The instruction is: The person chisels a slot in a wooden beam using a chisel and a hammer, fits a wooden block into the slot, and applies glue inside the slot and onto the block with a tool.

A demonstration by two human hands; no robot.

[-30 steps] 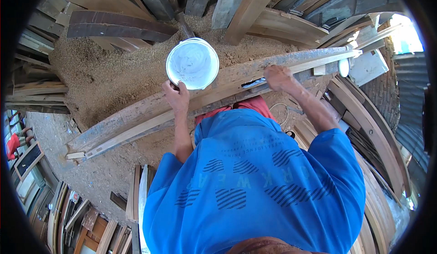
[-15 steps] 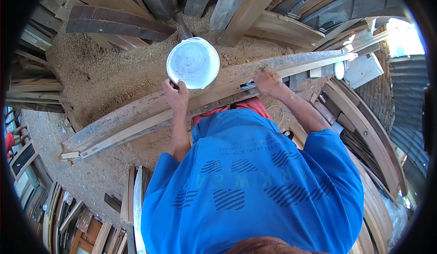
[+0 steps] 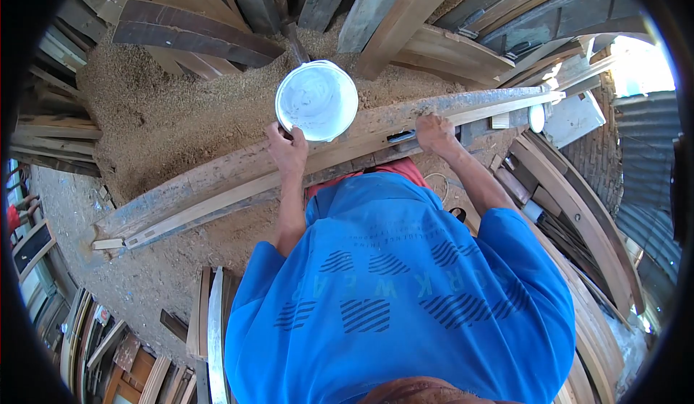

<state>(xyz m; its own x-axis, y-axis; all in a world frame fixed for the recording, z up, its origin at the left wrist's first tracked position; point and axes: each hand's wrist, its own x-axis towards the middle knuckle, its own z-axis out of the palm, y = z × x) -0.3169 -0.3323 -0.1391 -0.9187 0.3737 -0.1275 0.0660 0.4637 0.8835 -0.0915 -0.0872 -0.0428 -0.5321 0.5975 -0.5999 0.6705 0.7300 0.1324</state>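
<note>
My left hand [image 3: 288,151] pinches the near rim of a round white bucket [image 3: 316,100], whose inside looks smeared with whitish paste. The bucket is over the far side of a long timber bench [image 3: 217,165]. My right hand [image 3: 436,135] is closed over a pale wooden beam [image 3: 347,147] that runs along the bench. From its left side sticks out a small bluish metal tool [image 3: 408,135], next to a dark slot in the beam. The hand hides the rest of the tool, so I cannot tell its kind.
Sawdust [image 3: 159,107] is heaped behind the bench. Planks lean at the back, including a dark curved board [image 3: 195,35]. Curved timbers [image 3: 578,194] are stacked at the right. A small white container [image 3: 536,118] stands near the bench's right end. More wood lies front left.
The bucket and my left hand have shifted slightly right in view. My right hand has moved slightly right along the beam, and more of the dark slot shows.
</note>
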